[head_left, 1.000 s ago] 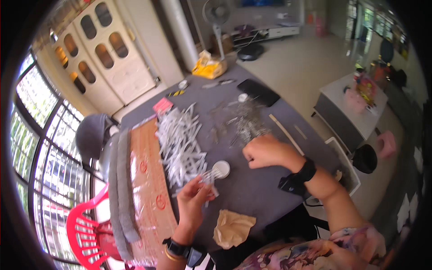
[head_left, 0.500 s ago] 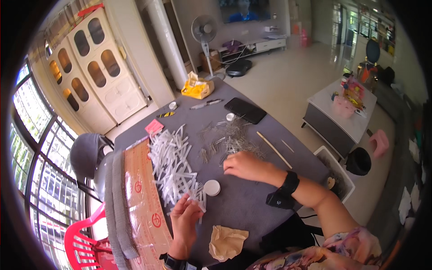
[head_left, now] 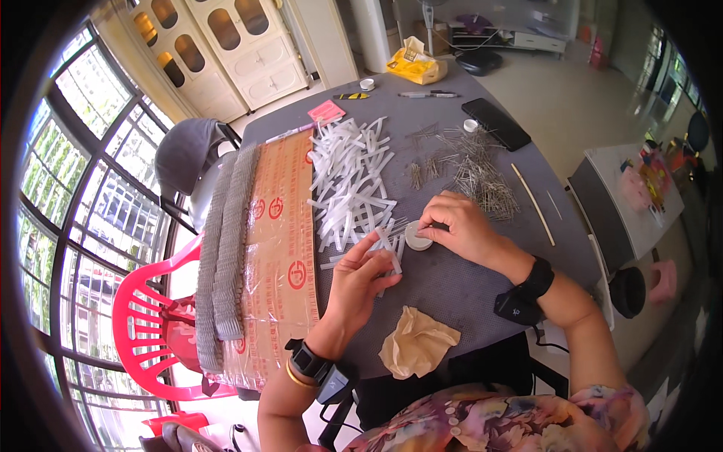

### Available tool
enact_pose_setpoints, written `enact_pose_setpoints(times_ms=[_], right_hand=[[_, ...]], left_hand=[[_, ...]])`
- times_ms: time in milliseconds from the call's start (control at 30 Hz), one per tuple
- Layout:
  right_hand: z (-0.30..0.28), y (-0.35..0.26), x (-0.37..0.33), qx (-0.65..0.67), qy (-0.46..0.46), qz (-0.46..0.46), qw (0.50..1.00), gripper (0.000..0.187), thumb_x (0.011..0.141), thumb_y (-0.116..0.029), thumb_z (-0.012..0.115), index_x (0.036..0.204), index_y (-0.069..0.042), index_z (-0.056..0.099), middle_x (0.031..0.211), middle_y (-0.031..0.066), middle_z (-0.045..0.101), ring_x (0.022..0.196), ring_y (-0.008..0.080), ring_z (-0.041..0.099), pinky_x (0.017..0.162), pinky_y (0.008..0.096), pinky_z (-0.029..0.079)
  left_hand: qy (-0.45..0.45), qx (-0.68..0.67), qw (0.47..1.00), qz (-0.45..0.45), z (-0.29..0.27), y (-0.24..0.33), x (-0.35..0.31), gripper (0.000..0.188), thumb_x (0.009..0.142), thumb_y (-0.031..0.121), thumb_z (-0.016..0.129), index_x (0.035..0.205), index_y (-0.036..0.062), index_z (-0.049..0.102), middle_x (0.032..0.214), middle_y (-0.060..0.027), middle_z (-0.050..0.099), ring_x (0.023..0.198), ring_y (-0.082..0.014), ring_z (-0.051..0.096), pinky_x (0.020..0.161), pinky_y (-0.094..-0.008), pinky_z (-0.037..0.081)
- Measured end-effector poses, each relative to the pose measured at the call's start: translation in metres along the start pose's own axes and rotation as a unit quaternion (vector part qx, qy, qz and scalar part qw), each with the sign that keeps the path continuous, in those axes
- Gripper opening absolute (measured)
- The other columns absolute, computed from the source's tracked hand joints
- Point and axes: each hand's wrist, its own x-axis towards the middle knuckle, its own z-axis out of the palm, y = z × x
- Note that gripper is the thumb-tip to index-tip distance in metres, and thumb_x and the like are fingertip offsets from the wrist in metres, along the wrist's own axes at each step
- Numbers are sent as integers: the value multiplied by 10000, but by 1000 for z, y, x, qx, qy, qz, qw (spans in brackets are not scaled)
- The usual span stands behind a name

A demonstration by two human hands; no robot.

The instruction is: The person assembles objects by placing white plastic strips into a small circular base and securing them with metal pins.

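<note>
My left hand [head_left: 363,277] is at the near end of a heap of white plastic strips [head_left: 350,173], a white strip [head_left: 393,255] pinched at its fingertips. To its right, my right hand [head_left: 463,227] is closed in a pinch over a small round white tub [head_left: 419,239] and partly covers it. Whatever those fingers hold is too small to make out. Beyond my right hand lies a loose pile of thin metal pins [head_left: 486,181]. Nearer to me, a crumpled tan cloth or paper [head_left: 419,343] rests on the grey tabletop [head_left: 482,301].
Left of the strips lies a taped brown cardboard sheet [head_left: 279,248] beside rolled grey ribbed material [head_left: 230,264]. A wooden stick [head_left: 533,203] and a black phone [head_left: 495,124] are to the right. Farther back are a yellow packet [head_left: 416,62] and pens [head_left: 429,95]. A red chair [head_left: 135,324] stands left.
My view has turned left and down. My right hand has moved from beside the metal pins to above the white tub, nearer my left hand. My left hand remains by the strips.
</note>
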Motion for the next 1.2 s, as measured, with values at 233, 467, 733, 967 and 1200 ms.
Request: enact_pose_setpoints(times_ms=[233, 467, 733, 967, 1200], right_hand=[[-3, -6, -1, 9, 17, -3, 1000, 118, 699, -142, 679, 718, -55, 601, 695, 26, 577, 659, 167, 535, 618, 299, 424], [2, -9, -4, 432, 17, 254, 865, 105, 784, -99, 642, 775, -8, 590, 766, 26, 624, 665, 59, 563, 598, 193, 452], [9, -28, -7, 374, 16, 205, 904, 96, 767, -70, 651, 741, -8, 583, 780, 43, 634, 708, 55, 559, 633, 205, 461], [9, -27, -7, 314, 12, 192, 930, 106, 749, -81, 662, 721, -14, 585, 767, 43, 637, 693, 56, 552, 625, 217, 455], [10, -24, -8, 348, -5, 208, 914, 107, 746, -78, 663, 708, -17, 583, 753, 38, 635, 682, 52, 543, 619, 214, 447]], left_hand=[[-14, -2, 1000, 0, 0, 0, -1, 303, 796, 10, 583, 1088, 64, 523, 881, -75, 617, 749, -131, 608, 629, -246, 546], [-32, -12, 999, -27, 0, -1, -1, 256, 804, 32, 591, 1048, 86, 540, 870, -68, 626, 740, -129, 616, 645, -243, 540], [-54, -37, 997, -33, -1, -2, -2, 269, 807, 29, 586, 1065, 88, 537, 872, -65, 629, 746, -131, 620, 662, -246, 540], [-55, -51, 997, -34, -2, -5, -1, 262, 811, 14, 574, 1063, 81, 541, 869, -76, 630, 757, -142, 626, 671, -252, 546], [-50, -49, 997, -25, -1, -4, -4, 257, 811, 19, 578, 1057, 84, 543, 870, -80, 630, 757, -150, 626, 663, -252, 544]])
